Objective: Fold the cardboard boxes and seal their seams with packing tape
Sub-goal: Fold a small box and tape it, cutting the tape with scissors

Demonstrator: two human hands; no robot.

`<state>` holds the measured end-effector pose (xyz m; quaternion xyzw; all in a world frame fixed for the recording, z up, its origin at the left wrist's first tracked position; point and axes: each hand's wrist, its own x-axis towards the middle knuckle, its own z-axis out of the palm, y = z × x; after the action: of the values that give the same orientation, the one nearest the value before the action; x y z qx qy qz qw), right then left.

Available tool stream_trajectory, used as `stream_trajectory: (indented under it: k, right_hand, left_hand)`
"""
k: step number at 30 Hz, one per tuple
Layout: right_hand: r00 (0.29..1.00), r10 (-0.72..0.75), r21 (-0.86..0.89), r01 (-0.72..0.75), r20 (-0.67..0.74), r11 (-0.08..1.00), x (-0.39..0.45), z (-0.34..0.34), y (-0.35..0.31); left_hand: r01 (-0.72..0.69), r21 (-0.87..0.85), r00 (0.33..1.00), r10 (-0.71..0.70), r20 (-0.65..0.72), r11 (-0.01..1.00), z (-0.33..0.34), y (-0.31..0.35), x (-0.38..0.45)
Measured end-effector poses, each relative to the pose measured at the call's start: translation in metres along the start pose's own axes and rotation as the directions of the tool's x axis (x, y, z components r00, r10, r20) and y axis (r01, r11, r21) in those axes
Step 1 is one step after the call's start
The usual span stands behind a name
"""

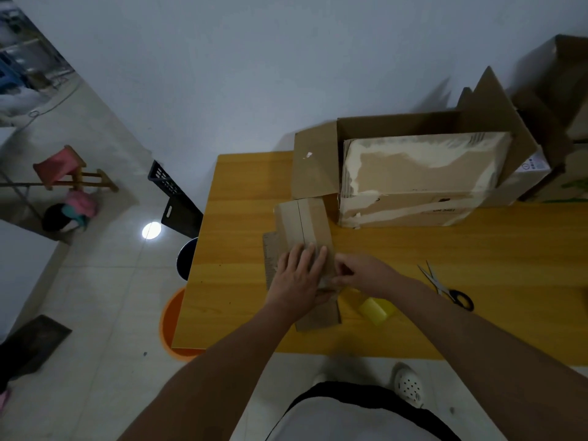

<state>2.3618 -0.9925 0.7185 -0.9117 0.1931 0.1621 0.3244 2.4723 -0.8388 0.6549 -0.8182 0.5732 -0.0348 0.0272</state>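
The small cardboard box [302, 224] is sitting on the yellow table [413, 249], a taped seam running along its top. The left hand [297, 281] is lying flat on it, fingers straight; the right hand [362, 273] is pinching its near edge. Tape roll [377, 309] and scissors [445, 288] are lying nearby. The large open carton [413, 173] behind is showing print too blurred to read.

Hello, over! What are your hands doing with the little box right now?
Left hand flat on small box. Right hand pinching at its near end. Tape roll, scissors lie clear, right.
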Motion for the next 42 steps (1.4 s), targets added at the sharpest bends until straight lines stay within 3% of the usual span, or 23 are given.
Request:
stream_trajectory:
  k: [5,8,10,12,14,15,16,18,22,25,28,33,38,42]
  right_hand:
    - [0.997,-0.078,-0.178,0.072,-0.025,0.981,-0.004,-0.005,-0.014]
    - [0.993,-0.109,-0.222,0.114,0.037,0.968,-0.008,0.002,-0.030]
    - [0.996,-0.057,-0.286,0.073,0.063,0.955,-0.006,0.005,-0.041]
    - [0.998,0.000,-0.363,0.023,0.063,0.932,0.001,0.012,-0.052]
    - [0.998,0.034,-0.411,-0.012,0.045,0.912,0.005,0.019,-0.058]
    - [0.998,0.033,-0.431,-0.009,0.046,0.902,0.007,0.021,-0.060]
    - [0.998,0.035,-0.445,-0.007,0.055,0.896,0.008,0.023,-0.061]
    - [0.997,0.049,-0.451,-0.015,0.064,0.893,0.009,0.024,-0.062]
    - [0.996,0.084,-0.526,-0.059,0.023,0.848,0.015,0.029,-0.066]
    - [0.995,0.097,-0.561,-0.089,-0.015,0.823,0.017,0.035,-0.071]
    - [0.995,0.085,-0.577,-0.099,-0.051,0.811,0.015,0.035,-0.076]
    - [0.993,0.096,-0.581,-0.118,-0.069,0.805,0.012,0.036,-0.078]
    - [0.990,0.121,-0.577,-0.143,-0.076,0.804,0.016,0.036,-0.082]
    - [0.986,0.152,-0.557,-0.166,-0.071,0.814,0.020,0.039,-0.080]
  left_hand:
    - [0.015,-0.172,0.981,0.019,0.192,0.985,-0.015,0.001,0.005]
    - [0.059,-0.491,0.914,0.151,0.377,0.869,-0.044,-0.019,0.014]
    - [0.211,-0.749,0.937,0.087,0.337,0.628,-0.061,-0.042,0.006]
    - [0.352,-0.865,0.932,-0.221,0.288,0.357,-0.063,-0.059,-0.011]
    - [0.539,-0.839,0.752,-0.490,0.442,0.070,-0.053,-0.062,-0.036]
    - [0.603,-0.789,0.638,-0.524,0.565,-0.117,-0.043,-0.060,-0.047]
    - [0.616,-0.725,0.547,-0.495,0.675,-0.307,-0.032,-0.055,-0.059]
    - [0.554,-0.582,0.469,-0.354,0.809,-0.596,-0.015,-0.040,-0.079]
    - [0.403,-0.349,0.467,-0.138,0.873,-0.846,-0.001,-0.015,-0.090]
    - [0.256,-0.258,0.464,-0.115,0.879,-0.932,0.004,-0.012,-0.083]
    - [0.163,-0.281,0.468,-0.177,0.866,-0.946,0.000,-0.013,-0.076]
    - [0.202,-0.472,0.503,-0.323,0.802,-0.858,0.001,-0.013,-0.074]
    - [0.025,-0.688,0.523,-0.577,0.627,-0.725,0.003,-0.011,-0.085]
    - [-0.029,-0.719,0.528,-0.622,0.579,-0.694,0.005,-0.006,-0.087]
